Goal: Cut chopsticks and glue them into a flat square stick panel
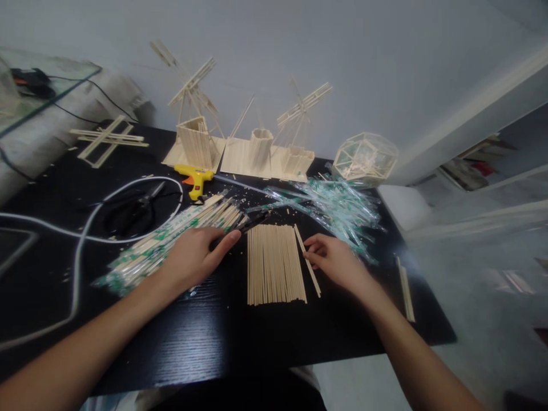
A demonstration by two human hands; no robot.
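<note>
A row of thin wooden sticks (274, 265) lies side by side on the black table, forming a flat panel. At its right edge my right hand (327, 257) pinches a single wooden stick (312, 271), slightly slanted and a small gap away from the row at its lower end. To the left, my left hand (194, 257) is closed around a dark pliers-like tool (256, 221), whose tip points toward the top of the panel; its handles are mostly hidden by my fingers. Under and behind that hand are wrapped bundles of sticks (145, 251) in green-printed plastic.
A yellow glue gun (197, 178) lies behind the bundles, near scissors (149, 197) and a looped white cable (81, 257). Stick windmill models (194, 142) stand at the back. Empty plastic wrappers (342, 205) and a polyhedral stick frame (366, 157) are on the right, loose sticks (405, 291) near the edge.
</note>
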